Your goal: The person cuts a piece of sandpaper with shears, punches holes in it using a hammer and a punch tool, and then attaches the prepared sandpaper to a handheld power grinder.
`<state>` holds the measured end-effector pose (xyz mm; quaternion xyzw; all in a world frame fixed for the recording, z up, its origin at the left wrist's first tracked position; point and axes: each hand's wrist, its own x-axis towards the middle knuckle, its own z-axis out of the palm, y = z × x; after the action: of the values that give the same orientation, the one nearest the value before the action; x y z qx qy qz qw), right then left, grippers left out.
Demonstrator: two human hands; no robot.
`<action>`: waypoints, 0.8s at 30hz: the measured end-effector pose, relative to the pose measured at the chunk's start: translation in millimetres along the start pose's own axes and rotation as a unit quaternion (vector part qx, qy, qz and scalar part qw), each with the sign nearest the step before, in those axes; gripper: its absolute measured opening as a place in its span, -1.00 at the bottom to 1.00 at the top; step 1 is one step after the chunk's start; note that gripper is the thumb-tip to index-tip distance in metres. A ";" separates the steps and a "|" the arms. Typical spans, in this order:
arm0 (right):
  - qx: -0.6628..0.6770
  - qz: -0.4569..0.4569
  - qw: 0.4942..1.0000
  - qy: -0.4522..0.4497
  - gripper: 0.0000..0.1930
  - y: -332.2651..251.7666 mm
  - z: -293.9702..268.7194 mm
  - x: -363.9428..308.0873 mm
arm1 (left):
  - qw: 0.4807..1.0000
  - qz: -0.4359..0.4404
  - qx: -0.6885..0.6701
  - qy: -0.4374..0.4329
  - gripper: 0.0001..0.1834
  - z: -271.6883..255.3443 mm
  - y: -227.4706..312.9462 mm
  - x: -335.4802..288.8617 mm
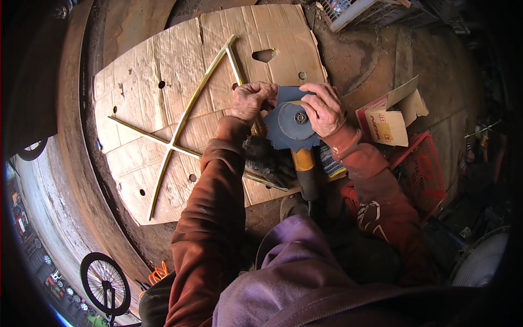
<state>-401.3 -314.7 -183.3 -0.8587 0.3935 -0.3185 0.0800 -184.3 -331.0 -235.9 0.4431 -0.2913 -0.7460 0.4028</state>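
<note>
A yellow and black angle grinder [303, 161] sits in front of me with its round backing disc [289, 129] facing up. Blue-grey sandpaper [287, 95] with angular cut edges extends from around the disc. My left hand [250, 100] is closed, pinching the sandpaper's upper left edge. On the other side my right hand [326, 110] curls its bent fingers over the sandpaper's right edge and the disc; its exact grip is partly hidden. A gold-coloured metal frame [177, 131] of curved and straight bars lies left of my hands, partly under my left arm.
Flattened cardboard [131, 87] lies under the frame. Dark gloves [267, 163] rest left of the grinder, and a striped cloth [330, 163] to its right. An opened carton [389, 122] and a red plastic crate [422, 180] stand at right. A light crate [354, 13] is at the far edge.
</note>
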 end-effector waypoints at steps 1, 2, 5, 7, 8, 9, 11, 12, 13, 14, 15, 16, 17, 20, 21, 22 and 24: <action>0.002 -0.001 1.000 0.004 -0.78 -1.0 -0.1 1.3 | 1.000 0.000 0.000 0.000 -0.78 -0.7 -0.8 0.3; 0.004 -0.002 1.000 0.009 -0.78 -1.6 -0.4 1.9 | 1.000 0.001 0.003 0.001 -0.78 -0.8 -1.3 0.7; 0.006 -0.004 1.000 0.011 -0.78 -1.2 -0.3 2.0 | 1.000 0.000 0.005 0.001 -0.78 -2.0 -2.6 1.9; 0.007 -0.004 1.000 0.009 -0.78 -1.9 -0.5 2.8 | 1.000 -0.002 0.003 0.002 -0.79 -4.0 -3.7 1.7; 0.007 -0.004 1.000 0.008 -0.77 -2.0 -1.0 2.9 | 1.000 -0.002 -0.028 -0.010 -0.79 -4.5 -3.9 1.6; 0.007 -0.004 1.000 0.008 -0.77 -1.4 -0.5 2.8 | 0.998 -0.002 -0.060 -0.022 -0.80 -5.1 -3.9 1.4; 0.010 -0.004 1.000 0.018 -0.81 0.5 1.2 2.3 | 0.998 -0.012 -0.061 -0.027 -0.80 -6.8 -3.2 -0.2; 0.010 -0.004 1.000 0.018 -0.81 0.7 1.2 2.5 | 0.997 -0.024 -0.063 -0.033 -0.80 -6.9 -2.6 -1.2; 0.010 -0.004 1.000 0.016 -0.81 0.8 1.1 2.7 | 0.997 -0.024 -0.063 -0.033 -0.80 -6.6 -2.8 -1.5; 0.011 -0.004 1.000 0.014 -0.81 0.7 1.1 2.9 | 0.997 -0.019 -0.061 -0.031 -0.80 -6.4 -3.3 -2.0; 0.012 -0.004 1.000 0.013 -0.81 0.1 0.7 3.3 | 0.998 -0.015 -0.060 -0.029 -0.80 -6.3 -3.7 -2.4; 0.006 -0.005 1.000 0.012 -0.81 -0.7 -0.1 3.9 | 0.998 -0.015 -0.060 -0.028 -0.80 -6.3 -4.0 -2.9; 0.001 -0.006 1.000 0.011 -0.81 -1.2 -0.6 4.2 | 0.998 -0.018 -0.057 -0.025 -0.79 -5.6 -3.2 -3.7; 0.010 -0.011 1.000 -0.017 -0.76 1.2 -1.1 0.3 | 0.998 -0.020 -0.053 -0.022 -0.79 -4.8 -2.6 -3.8; 0.010 -0.011 1.000 -0.018 -0.76 1.4 -0.9 0.7 | 0.998 -0.018 -0.052 -0.021 -0.78 -4.7 -2.8 -3.5; 0.010 -0.004 1.000 -0.005 -0.78 1.8 -0.3 1.5 | 0.998 -0.019 -0.052 -0.022 -0.78 -4.7 -3.1 -3.2; 0.012 0.002 1.000 0.007 -0.80 1.1 0.9 3.0 | 0.997 -0.027 -0.062 -0.027 -0.78 -6.0 -4.1 -2.6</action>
<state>-400.0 -317.8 -183.0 -0.8546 0.3923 -0.3285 0.0881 -179.6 -327.2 -240.6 0.4050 -0.2433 -0.7848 0.4010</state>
